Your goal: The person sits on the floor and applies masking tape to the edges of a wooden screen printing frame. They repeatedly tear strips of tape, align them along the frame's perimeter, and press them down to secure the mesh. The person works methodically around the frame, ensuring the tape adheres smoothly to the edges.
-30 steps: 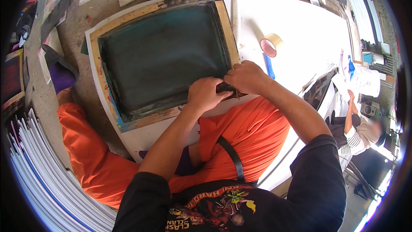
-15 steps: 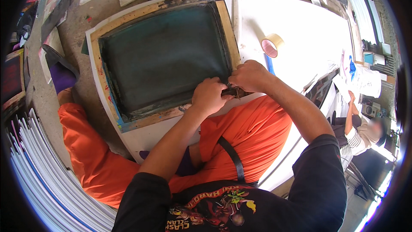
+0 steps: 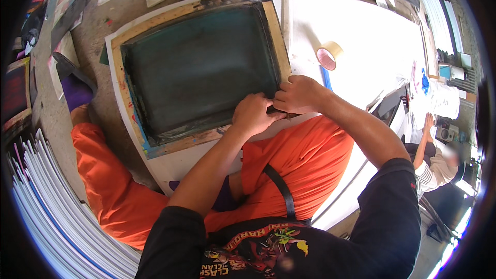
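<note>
A wooden-framed printing screen (image 3: 199, 72) with dark blue-green mesh lies before my crossed legs, its wood stained with ink. Both hands meet at its near right corner. My left hand (image 3: 251, 114) rests over the near rail, thumb and fingertips closed in a pinch. Close against it, my right hand (image 3: 301, 94) is a fist with bent fingers at the corner. Something small and dark sits between the fingertips, mostly hidden, so I cannot make it out. To the right of the screen a roll of tan packing tape (image 3: 329, 55) stands on a white sheet.
A white board (image 3: 356, 26) spreads to the right, with a blue strip (image 3: 325, 77) beside the tape. Stacked white sheets (image 3: 57, 201) stand at the near left. Another framed screen (image 3: 15, 93) is at the far left. A person (image 3: 436, 168) sits at the right.
My right hand has shifted slightly left and its fingers have curled in over the corner, covering the brownish bit that showed between my hands. The person at the right has moved an arm.
</note>
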A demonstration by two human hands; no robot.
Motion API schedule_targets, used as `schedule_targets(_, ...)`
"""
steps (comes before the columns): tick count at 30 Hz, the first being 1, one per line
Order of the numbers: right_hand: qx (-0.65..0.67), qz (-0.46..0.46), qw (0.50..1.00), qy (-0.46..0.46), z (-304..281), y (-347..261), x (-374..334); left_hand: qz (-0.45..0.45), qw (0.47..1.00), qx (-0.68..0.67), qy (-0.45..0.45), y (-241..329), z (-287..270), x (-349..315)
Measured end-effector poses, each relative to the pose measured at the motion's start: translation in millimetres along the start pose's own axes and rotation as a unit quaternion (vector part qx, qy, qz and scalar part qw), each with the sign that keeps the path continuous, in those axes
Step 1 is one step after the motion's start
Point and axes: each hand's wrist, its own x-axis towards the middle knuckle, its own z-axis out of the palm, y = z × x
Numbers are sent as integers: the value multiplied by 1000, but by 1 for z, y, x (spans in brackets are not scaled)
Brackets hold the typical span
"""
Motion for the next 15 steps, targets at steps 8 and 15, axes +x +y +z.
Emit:
schedule_targets(8, -1, -10, 998, 67, 14, 1, -4, 6, 1000, -19, 4, -4, 4, -2)
schedule_targets(15, 178, 226, 957, 49, 16, -12, -19, -46, 997, -48, 31, 0, 8, -1)
